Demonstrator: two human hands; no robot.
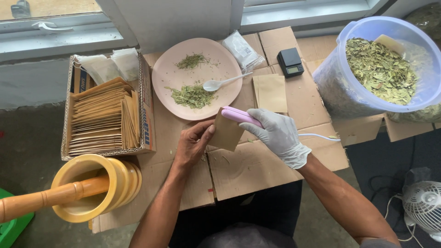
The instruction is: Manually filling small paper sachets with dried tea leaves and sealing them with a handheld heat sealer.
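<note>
- Wooden pestle (43, 198) is stood in yellow mortar (94, 186) at lower left.
- Brown paper pouch (226, 132) is pinched by bare left hand (193, 144) over cardboard-covered desk (257, 165).
- Pink sealer tool (242, 115) is gripped by gloved right hand (278, 135), clamped on pouch top edge.
- Pink plate (197, 78) with 2 dried-leaf piles and white spoon (223, 82) is set just behind.
- Box of pouches (108, 115) at left; leaf tub (383, 69) at right.

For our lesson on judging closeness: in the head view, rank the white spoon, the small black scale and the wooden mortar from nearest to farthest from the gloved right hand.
1. White spoon: on the pink plate, just above the right hand.
2. Small black scale: farther up, near the window.
3. Wooden mortar: far across, lower left.
</note>
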